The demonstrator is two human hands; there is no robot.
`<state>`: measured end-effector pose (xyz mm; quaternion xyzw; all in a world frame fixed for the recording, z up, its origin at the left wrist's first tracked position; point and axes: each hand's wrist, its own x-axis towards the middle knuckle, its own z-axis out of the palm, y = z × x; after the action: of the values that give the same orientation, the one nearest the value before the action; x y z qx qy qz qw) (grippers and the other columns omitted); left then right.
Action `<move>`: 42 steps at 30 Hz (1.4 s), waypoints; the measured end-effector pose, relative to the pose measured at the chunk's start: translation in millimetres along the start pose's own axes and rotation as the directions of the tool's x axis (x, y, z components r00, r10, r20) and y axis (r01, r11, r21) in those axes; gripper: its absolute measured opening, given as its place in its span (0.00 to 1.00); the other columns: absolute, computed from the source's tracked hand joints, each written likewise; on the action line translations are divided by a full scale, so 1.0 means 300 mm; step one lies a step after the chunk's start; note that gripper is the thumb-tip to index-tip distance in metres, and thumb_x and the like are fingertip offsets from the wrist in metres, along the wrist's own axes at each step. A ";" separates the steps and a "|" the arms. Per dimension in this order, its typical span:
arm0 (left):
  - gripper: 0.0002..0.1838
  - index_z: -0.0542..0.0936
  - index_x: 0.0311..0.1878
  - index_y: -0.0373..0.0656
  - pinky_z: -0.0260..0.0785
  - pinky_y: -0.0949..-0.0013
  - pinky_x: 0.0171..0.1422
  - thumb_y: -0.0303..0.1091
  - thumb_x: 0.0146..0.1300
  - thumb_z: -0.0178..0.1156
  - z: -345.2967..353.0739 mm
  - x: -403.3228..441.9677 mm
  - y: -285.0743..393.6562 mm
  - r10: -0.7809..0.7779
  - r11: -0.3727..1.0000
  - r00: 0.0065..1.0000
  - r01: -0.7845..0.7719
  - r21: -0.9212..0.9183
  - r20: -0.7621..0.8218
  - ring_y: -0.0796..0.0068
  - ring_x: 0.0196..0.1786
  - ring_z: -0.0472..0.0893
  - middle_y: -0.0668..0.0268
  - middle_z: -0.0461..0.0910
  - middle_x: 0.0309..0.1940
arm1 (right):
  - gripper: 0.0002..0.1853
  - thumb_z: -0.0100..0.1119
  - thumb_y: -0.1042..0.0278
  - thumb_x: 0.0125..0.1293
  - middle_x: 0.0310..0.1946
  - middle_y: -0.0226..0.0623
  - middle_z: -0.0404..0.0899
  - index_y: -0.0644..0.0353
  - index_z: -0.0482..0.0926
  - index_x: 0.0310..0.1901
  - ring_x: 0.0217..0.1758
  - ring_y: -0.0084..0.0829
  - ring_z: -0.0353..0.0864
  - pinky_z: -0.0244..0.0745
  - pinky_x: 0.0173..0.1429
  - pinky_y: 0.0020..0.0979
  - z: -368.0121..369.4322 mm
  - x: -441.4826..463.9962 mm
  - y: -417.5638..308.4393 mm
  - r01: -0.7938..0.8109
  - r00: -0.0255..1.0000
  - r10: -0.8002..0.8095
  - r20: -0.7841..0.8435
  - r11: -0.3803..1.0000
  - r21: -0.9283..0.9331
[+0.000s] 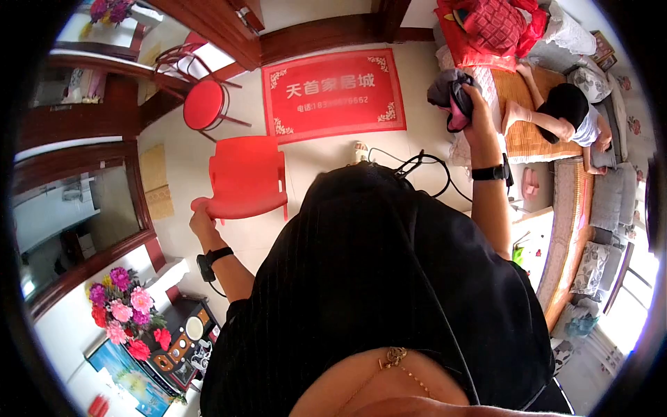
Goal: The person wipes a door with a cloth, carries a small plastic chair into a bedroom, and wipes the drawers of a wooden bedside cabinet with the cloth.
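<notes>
My left hand [203,217] is closed on the top edge of the backrest of a red plastic chair [244,174], which stands on the tiled floor. Out to the right, my right hand [479,115] grips a bunched dark grey cloth [448,90] with a pink part showing. The cloth hangs off the floor near the bamboo-matted sofa. Its folds hide what kind of item it is. Both wrists wear black bands, and a black cable [445,174] loops between my body and my right arm.
A red doormat [333,94] lies ahead by the doorway. At its left stands a round red stool-like chair [203,104]. A person [573,115] lies on the sofa [517,139] at right, beside red bags [490,28]. Flowers [128,306] and a speaker [187,337] are at lower left.
</notes>
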<state>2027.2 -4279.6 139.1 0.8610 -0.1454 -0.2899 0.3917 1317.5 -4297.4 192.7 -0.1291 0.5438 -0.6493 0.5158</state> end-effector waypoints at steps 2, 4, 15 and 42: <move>0.12 0.79 0.27 0.38 0.58 0.73 0.19 0.36 0.55 0.71 0.102 -0.038 0.065 0.006 1.000 1.000 -0.006 -0.026 0.012 0.78 0.18 0.70 0.67 0.75 0.21 | 0.16 0.62 0.64 0.71 0.43 0.39 0.87 0.67 0.82 0.53 0.41 0.33 0.88 0.83 0.46 0.31 0.001 0.118 -0.066 0.010 1.000 -0.010 -0.014 1.000 -0.027; 0.11 0.80 0.28 0.38 0.57 0.74 0.19 0.35 0.56 0.70 0.176 -0.052 0.109 -0.004 0.999 1.000 0.005 -0.035 0.008 0.78 0.17 0.70 0.67 0.75 0.21 | 0.16 0.62 0.63 0.71 0.42 0.38 0.87 0.65 0.82 0.53 0.41 0.31 0.87 0.82 0.47 0.30 0.009 0.198 -0.117 0.043 0.999 -0.043 -0.005 0.998 -0.044; 0.09 0.79 0.28 0.40 0.57 0.74 0.19 0.32 0.57 0.69 0.449 -0.008 0.180 -0.046 0.993 0.994 0.056 -0.102 0.101 0.76 0.17 0.71 0.66 0.76 0.21 | 0.15 0.65 0.64 0.69 0.44 0.39 0.87 0.67 0.83 0.51 0.45 0.32 0.87 0.84 0.52 0.32 -0.143 0.490 -0.163 0.028 0.997 -0.025 -0.078 0.999 0.030; 0.10 0.81 0.31 0.38 0.64 0.70 0.23 0.34 0.58 0.69 0.947 0.317 0.221 -0.213 0.977 0.967 0.213 0.018 0.141 0.78 0.21 0.72 0.71 0.74 0.22 | 0.15 0.62 0.61 0.71 0.42 0.37 0.87 0.64 0.82 0.52 0.39 0.31 0.87 0.83 0.44 0.32 0.815 1.583 -0.136 -0.261 0.938 0.315 0.143 0.916 -0.305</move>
<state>1926.5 -4535.8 3.6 0.8494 -0.0800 -0.3905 0.3458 1267.7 -4827.2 132.0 -0.1806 0.5922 -0.4667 0.6315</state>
